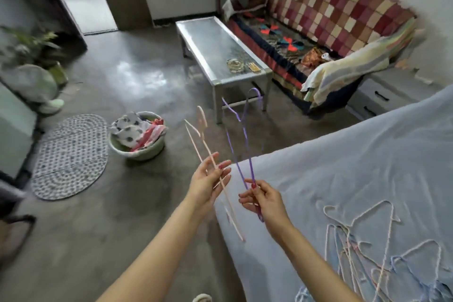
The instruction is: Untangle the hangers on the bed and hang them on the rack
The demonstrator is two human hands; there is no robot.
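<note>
My left hand (pixel 209 182) holds a pale pink hanger (pixel 196 135) between its fingers, hook pointing up and away. My right hand (pixel 263 200) pinches a purple hanger (pixel 241 130) at its lower corner, hook up near the table. The two hangers are apart, raised over the floor beside the bed (pixel 355 167). A tangled pile of hangers (pixel 362 247), white, pink and blue, lies on the light blue sheet at the lower right. No rack is in view.
A metal coffee table (pixel 215 46) with an ashtray stands ahead. A checkered sofa (pixel 331 19) sits behind it. A basket of clothes (pixel 138 135) and an oval rug (pixel 69 154) lie on the concrete floor at left. A doorway opens at the far left.
</note>
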